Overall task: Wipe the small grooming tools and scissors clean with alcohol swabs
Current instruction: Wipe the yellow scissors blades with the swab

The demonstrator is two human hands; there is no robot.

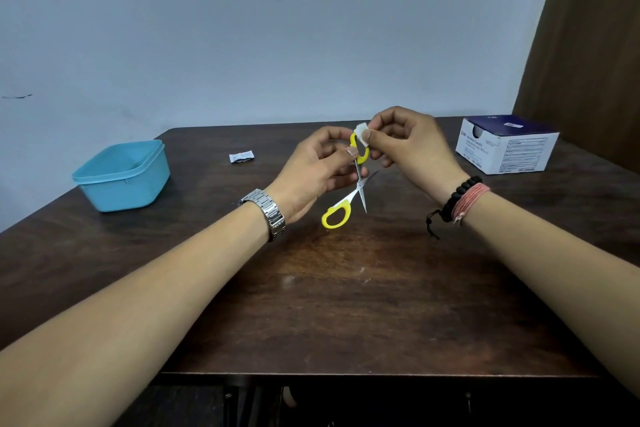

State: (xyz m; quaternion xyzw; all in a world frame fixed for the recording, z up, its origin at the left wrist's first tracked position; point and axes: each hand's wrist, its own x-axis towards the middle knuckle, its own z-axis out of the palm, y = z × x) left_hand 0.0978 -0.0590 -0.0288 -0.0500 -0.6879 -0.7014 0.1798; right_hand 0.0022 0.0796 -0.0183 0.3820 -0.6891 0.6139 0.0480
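1. the yellow-handled scissors (pixel 349 199) are hanging in the air above the middle of the dark wooden table (pixel 346 288), blades spread open, one handle loop up between the hands and the other loop dangling lower toward the person.
2. the left hand (pixel 317 173) is gripping the scissors, its thumb and fingers curling round the shank just below the upper loop.
3. the right hand (pixel 408 142) is pinching a small white alcohol swab (pixel 362 133) between thumb and fingertips and pressing it against the top of the upper yellow loop.
4. a metal watch (pixel 268 215) is sitting on the left wrist; a black bead bracelet (pixel 459 198) and a pink thread band (pixel 472 201) are circling the right wrist.
5. a torn white swab wrapper (pixel 241 156) is lying on the table to the left of the hands, well apart from them.
6. a light blue plastic tub (pixel 121 177) is standing near the table's far left corner.
7. a blue and white box of alcohol swabs (pixel 505 146) is resting at the far right, its top flap open.
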